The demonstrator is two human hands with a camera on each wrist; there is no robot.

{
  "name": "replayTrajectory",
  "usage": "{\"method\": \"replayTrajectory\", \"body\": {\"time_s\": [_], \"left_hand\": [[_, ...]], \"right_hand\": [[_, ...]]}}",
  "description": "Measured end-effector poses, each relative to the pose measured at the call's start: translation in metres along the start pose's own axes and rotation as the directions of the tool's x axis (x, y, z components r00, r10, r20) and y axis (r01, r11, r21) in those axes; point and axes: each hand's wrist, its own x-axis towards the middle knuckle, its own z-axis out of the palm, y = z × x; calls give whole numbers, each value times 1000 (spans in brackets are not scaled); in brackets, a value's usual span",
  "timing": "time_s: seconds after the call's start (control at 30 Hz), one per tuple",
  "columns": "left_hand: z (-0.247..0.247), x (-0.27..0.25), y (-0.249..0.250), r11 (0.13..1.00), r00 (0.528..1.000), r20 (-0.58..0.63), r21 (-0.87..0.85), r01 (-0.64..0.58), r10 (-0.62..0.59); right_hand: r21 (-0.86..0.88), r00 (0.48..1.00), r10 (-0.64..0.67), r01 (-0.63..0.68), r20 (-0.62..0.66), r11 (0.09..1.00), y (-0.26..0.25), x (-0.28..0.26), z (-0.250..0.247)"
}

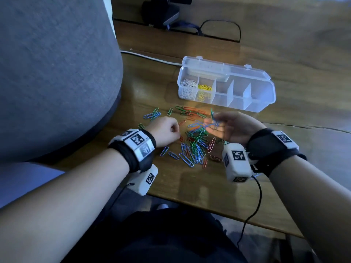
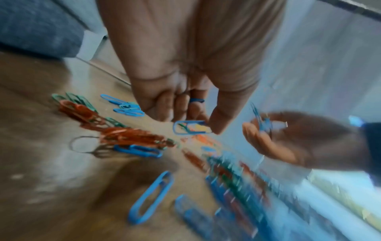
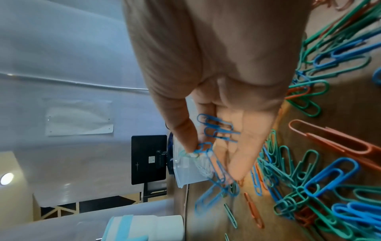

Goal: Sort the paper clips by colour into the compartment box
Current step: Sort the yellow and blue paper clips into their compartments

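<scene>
Blue clips (image 3: 218, 130) gather in cupped right hand (image 1: 230, 128) while left hand (image 2: 185, 91) pinches another blue clip (image 2: 190, 128), box (image 1: 266, 103) at twelve o'clock.

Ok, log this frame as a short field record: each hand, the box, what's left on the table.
left hand: pinches one blue paper clip above the wooden table
right hand: palm up, holds several blue clips
clear plastic compartment box: lid open; white clips in leftmost compartment, yellow clips in the next; other compartments look empty
loose pile: blue, green, orange-red clips, unsorted
</scene>
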Motion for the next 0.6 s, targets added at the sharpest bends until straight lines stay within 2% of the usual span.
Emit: {"method": "replayTrajectory", "body": {"time_s": [0.03,0.07,0.1,0.13,0.17,0.2,0.23,0.37,0.5,0.53,0.6], "left_hand": [[-2,3,4,989,999,-7,-144,35,-37],[-4,6,7,937,997,3,-342,73,-76],[-7,8,12,827,994,18,-553,100,-108],[-9,10,17,680,990,39,-723,123,-137],[-12,11,24,548,986,58,-825,135,-156],[-14,14,29,475,983,70,-868,143,-167],[-14,16,34,454,982,86,-878,154,-168],[-8,26,50,540,980,151,-818,197,-128],[1,34,64,680,981,158,-708,189,-109],[3,37,67,700,982,158,-690,183,-101],[4,41,71,687,982,160,-704,182,-96]], "right_hand": [[26,1000,0,0,8,1000,0,-1,-1],[37,1000,-5,5,20,999,0,-3,-1],[36,999,-18,17,32,999,0,-5,-1],[10,999,-36,36,41,999,0,-7,-1],[-38,997,-61,62,38,997,0,-7,-2],[-103,995,-92,94,30,990,-1,-8,-2],[-172,992,-125,126,17,977,-3,-8,-4],[-447,978,-209,179,-19,877,-10,-12,-10],[-637,962,-272,230,34,735,-18,-19,-12],[-647,962,-266,236,52,726,-20,-21,-12],[-566,971,-233,217,44,796,-24,-21,-13]]}}
